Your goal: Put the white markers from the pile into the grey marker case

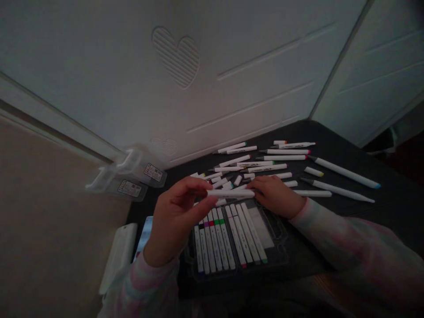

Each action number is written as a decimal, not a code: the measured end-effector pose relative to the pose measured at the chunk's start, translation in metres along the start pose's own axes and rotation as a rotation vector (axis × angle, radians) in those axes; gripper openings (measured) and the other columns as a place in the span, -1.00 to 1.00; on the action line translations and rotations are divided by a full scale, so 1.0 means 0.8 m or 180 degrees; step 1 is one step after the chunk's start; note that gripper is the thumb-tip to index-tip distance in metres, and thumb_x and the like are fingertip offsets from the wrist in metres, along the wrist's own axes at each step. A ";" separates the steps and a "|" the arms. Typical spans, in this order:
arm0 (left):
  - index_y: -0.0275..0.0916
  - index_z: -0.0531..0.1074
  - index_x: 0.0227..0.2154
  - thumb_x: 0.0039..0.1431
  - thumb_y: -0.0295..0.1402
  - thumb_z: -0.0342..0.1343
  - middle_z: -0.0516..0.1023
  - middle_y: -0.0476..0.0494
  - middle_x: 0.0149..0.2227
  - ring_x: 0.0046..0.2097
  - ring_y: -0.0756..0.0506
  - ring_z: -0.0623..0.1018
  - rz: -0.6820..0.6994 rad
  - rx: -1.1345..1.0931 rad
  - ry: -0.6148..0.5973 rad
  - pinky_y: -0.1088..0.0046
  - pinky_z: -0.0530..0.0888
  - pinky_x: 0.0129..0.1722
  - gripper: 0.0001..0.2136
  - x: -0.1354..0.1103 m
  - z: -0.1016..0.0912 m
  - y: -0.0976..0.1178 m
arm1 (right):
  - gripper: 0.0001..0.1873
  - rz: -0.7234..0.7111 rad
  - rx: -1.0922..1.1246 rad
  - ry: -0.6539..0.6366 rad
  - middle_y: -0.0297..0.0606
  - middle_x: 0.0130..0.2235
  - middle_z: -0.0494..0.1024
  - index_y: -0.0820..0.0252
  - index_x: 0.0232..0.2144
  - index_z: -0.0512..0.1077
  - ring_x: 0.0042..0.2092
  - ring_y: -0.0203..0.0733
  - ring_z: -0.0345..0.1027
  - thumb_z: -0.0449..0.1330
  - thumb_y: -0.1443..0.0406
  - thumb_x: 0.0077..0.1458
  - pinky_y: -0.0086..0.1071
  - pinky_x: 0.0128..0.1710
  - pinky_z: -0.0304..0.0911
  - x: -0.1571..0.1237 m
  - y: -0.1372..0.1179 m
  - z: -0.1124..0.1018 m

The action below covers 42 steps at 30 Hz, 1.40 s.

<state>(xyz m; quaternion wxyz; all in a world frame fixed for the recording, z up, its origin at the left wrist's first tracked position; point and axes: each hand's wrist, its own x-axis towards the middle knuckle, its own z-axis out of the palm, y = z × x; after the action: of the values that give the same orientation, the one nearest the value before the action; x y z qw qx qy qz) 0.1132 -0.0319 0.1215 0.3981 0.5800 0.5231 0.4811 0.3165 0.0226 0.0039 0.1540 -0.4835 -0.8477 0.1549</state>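
Observation:
Both hands hold one white marker (232,193) level above a clear marker case (281,247). My left hand (175,221) pinches the marker's left end with thumb and fingers. My right hand (276,194) is closed round its right end. In the case lie several white markers (228,238) side by side, with coloured bands near their upper ends. Beyond my hands, several more white markers (265,168) are scattered loose on the dark table (391,207).
Two clear plastic holders (132,174) with labels stand at the table's left edge against the wall. A white oblong object (117,256) lies at the lower left. A pale panelled wall with a heart relief (177,55) rises behind the table.

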 end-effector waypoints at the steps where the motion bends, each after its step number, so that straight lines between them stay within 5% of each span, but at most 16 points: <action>1: -0.19 0.47 -0.48 -0.17 -0.39 0.24 0.48 -0.01 -0.43 -0.39 0.02 0.45 0.0032 -0.0045 -0.0013 0.55 0.40 -0.41 -0.88 -0.003 0.001 0.002 | -0.82 -0.0007 0.0021 0.0000 -0.20 -0.27 0.49 0.19 -0.32 0.43 -0.20 -0.08 0.33 0.05 0.39 0.03 -0.23 -0.23 0.11 0.000 0.000 0.000; 6: -0.16 0.46 -0.48 -0.19 -0.36 0.25 0.47 0.00 -0.47 -0.39 -0.01 0.45 -0.0067 -0.0311 -0.0056 0.52 0.40 -0.45 -0.87 -0.008 -0.001 0.003 | -0.83 -0.0107 0.0322 0.0109 -0.15 -0.31 0.47 0.26 -0.34 0.41 -0.25 -0.11 0.32 0.02 0.38 0.05 -0.25 -0.24 0.15 0.002 0.002 0.001; 10: -0.17 0.45 -0.52 -0.22 -0.38 0.24 0.46 0.02 -0.51 -0.45 0.01 0.43 -0.0334 -0.0634 0.0025 0.50 0.40 -0.46 -0.88 -0.005 0.004 0.001 | -0.84 0.0045 0.1373 0.0389 -0.19 -0.36 0.43 0.26 -0.35 0.37 -0.33 -0.20 0.29 0.02 0.34 0.04 -0.31 -0.32 0.20 0.001 0.000 -0.011; 16: -0.21 0.45 -0.55 -0.23 -0.45 0.22 0.43 0.06 -0.56 -0.51 0.09 0.38 -0.0696 -0.0987 0.0023 0.60 0.34 -0.48 -0.91 -0.001 0.020 -0.021 | -0.84 0.0364 0.4529 -0.0593 -0.33 -0.42 0.42 0.22 -0.36 0.35 -0.45 -0.35 0.27 0.11 0.26 -0.02 -0.45 -0.49 0.19 -0.011 -0.019 -0.043; 20: -0.23 0.45 -0.53 -0.20 -0.44 0.22 0.42 0.06 -0.55 -0.49 0.09 0.39 -0.0983 -0.1149 -0.0143 0.59 0.34 -0.45 -0.90 -0.002 0.033 -0.045 | -0.83 0.0573 0.5560 -0.0943 -0.40 -0.53 0.35 0.26 -0.39 0.37 -0.55 -0.42 0.18 0.18 0.28 -0.09 -0.51 -0.58 0.12 -0.016 -0.029 -0.050; 27: -0.23 0.44 -0.54 -0.19 -0.42 0.21 0.40 0.07 -0.55 -0.53 0.12 0.34 -0.1158 -0.1348 -0.0319 0.60 0.31 -0.49 -0.92 -0.004 0.051 -0.059 | -0.77 0.0647 0.6171 -0.1312 -0.33 -0.48 0.39 0.30 -0.29 0.36 -0.49 -0.38 0.26 0.14 0.30 -0.05 -0.50 -0.55 0.17 -0.017 -0.028 -0.043; 31: -0.24 0.45 -0.55 -0.21 -0.41 0.23 0.39 0.08 -0.57 -0.55 0.12 0.32 -0.1166 -0.1428 -0.0286 0.62 0.29 -0.53 -0.91 -0.002 0.053 -0.063 | -0.76 0.0847 0.6440 -0.1190 -0.34 -0.44 0.36 0.33 -0.23 0.34 -0.58 -0.51 0.08 0.10 0.36 -0.01 -0.56 -0.60 0.07 -0.016 -0.029 -0.040; 37: -0.24 0.46 -0.54 -0.23 -0.40 0.25 0.42 0.06 -0.58 -0.54 0.12 0.35 -0.1164 -0.1540 -0.0239 0.65 0.29 -0.53 -0.88 -0.003 0.052 -0.075 | -0.85 0.0712 0.6432 -0.0972 -0.48 -0.57 0.24 0.30 -0.41 0.31 -0.64 -0.57 -0.13 0.11 0.27 0.03 -0.60 -0.63 -0.09 -0.014 -0.031 -0.036; 42: -0.23 0.48 -0.54 -0.25 -0.39 0.27 0.43 0.05 -0.58 -0.52 0.11 0.38 -0.1156 -0.1613 -0.0176 0.65 0.32 -0.50 -0.87 -0.001 0.051 -0.082 | -0.77 0.0791 0.6019 -0.0902 -0.36 -0.58 0.37 0.32 -0.45 0.36 -0.59 -0.48 0.12 0.05 0.24 0.08 -0.57 -0.58 0.05 -0.012 -0.032 -0.032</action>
<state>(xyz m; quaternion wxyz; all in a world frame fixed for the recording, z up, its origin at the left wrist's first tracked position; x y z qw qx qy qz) 0.1383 -0.0220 0.0491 0.6235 0.3722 0.4706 0.5012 0.3120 0.0047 0.0362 0.3586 -0.2226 -0.3260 0.8459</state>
